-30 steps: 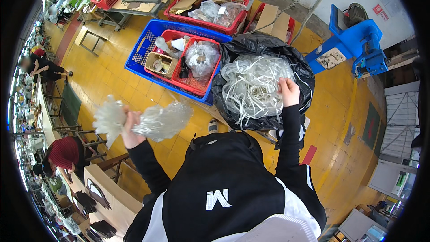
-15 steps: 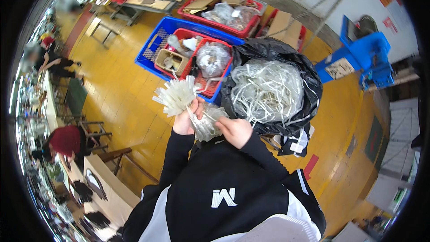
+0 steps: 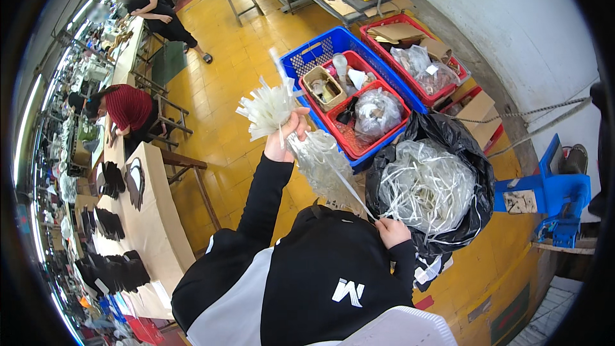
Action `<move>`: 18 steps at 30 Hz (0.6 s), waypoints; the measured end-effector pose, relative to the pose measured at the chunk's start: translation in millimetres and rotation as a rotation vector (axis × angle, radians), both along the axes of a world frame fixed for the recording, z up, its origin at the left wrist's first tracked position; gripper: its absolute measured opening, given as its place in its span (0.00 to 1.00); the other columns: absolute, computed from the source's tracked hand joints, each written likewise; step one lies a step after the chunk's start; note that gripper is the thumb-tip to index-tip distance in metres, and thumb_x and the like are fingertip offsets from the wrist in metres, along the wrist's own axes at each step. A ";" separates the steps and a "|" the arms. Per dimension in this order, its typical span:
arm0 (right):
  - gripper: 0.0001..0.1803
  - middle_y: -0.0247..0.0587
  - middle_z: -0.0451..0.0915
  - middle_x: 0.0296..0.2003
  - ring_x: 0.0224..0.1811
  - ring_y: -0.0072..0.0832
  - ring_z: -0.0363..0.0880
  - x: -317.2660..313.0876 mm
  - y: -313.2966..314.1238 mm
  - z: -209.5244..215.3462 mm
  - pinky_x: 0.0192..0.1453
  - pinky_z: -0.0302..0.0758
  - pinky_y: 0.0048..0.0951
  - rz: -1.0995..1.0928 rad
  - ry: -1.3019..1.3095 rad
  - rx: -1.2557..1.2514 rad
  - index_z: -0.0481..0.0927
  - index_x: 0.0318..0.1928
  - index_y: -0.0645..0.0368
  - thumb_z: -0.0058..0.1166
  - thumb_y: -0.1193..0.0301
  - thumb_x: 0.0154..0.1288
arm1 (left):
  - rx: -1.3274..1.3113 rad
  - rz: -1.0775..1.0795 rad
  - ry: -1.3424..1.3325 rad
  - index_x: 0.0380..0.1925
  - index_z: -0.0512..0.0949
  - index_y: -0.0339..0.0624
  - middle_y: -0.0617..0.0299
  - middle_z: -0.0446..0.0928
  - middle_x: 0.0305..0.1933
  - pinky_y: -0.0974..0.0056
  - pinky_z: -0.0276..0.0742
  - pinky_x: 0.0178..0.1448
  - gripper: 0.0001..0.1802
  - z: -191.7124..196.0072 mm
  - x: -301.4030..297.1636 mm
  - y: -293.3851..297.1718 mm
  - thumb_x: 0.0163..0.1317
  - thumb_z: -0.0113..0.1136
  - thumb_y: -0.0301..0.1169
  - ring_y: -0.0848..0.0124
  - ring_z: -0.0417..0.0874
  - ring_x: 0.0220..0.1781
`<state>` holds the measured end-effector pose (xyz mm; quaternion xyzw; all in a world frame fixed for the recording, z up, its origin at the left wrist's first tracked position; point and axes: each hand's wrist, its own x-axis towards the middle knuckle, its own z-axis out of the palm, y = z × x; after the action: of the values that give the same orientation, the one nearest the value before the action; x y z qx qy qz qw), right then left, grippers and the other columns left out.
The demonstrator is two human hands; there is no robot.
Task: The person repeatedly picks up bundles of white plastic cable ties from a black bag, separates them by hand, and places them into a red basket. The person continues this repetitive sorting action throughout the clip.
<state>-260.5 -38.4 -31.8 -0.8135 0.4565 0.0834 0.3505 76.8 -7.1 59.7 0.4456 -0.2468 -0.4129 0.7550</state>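
Observation:
My left hand (image 3: 286, 138) is closed around the middle of a bundle of translucent whitish plastic strips (image 3: 264, 110). The strip ends fan out above my fist, and the rest, a crinkled clear bunch (image 3: 320, 165), hangs below it. Lower down to the right, my right hand (image 3: 393, 234) pinches the end of a thin white strip (image 3: 349, 189). That strip runs taut from the bundle to my fingers. Beside my right hand stands a black plastic bag (image 3: 477, 163) holding a tangled heap of clear plastic and white strips (image 3: 426, 186).
Ahead, a blue crate (image 3: 312, 53) holds red baskets with a cardboard box and bagged items. A red crate (image 3: 442, 97) of cardboard and plastic stands beyond. Blue equipment (image 3: 544, 189) is at the right. Co-workers are by a long table (image 3: 157, 182) with dark pieces at the left.
My right hand has moved away from the bundle, down and right, drawing the strip out straight. The left hand still grips the bundle. The whole view has swung leftward.

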 end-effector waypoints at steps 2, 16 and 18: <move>0.17 0.49 0.80 0.28 0.34 0.48 0.79 -3.5 -2.5 -11.0 0.39 0.74 0.47 -0.002 0.073 0.042 0.80 0.32 0.49 0.44 0.53 0.61 | -0.023 0.027 0.004 0.42 0.74 0.39 0.71 0.61 0.18 0.66 0.69 0.47 0.15 -3.9 7.7 2.7 0.67 0.49 0.39 0.77 0.64 0.23; 0.07 0.40 0.78 0.32 0.38 0.40 0.78 -15.2 -9.7 -57.2 0.43 0.72 0.42 0.080 -0.005 -0.313 0.77 0.33 0.52 0.49 0.65 0.60 | -0.390 0.168 0.262 0.43 0.73 0.40 0.55 0.76 0.38 0.53 0.73 0.53 0.13 27.5 136.6 84.0 0.62 0.53 0.35 0.60 0.77 0.43; 0.15 0.39 0.74 0.45 0.50 0.38 0.72 -17.9 -13.1 -51.8 0.53 0.67 0.38 -0.059 -0.251 -0.281 0.74 0.45 0.49 0.55 0.71 0.54 | -0.406 0.373 0.003 0.40 0.74 0.42 0.57 0.77 0.36 0.55 0.73 0.49 0.16 50.3 187.1 126.9 0.52 0.58 0.36 0.62 0.78 0.40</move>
<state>-278.4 -51.5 -83.6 -0.8447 0.4400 -0.0936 0.2900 263.9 119.7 110.0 0.3225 -0.2368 -0.2094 0.8922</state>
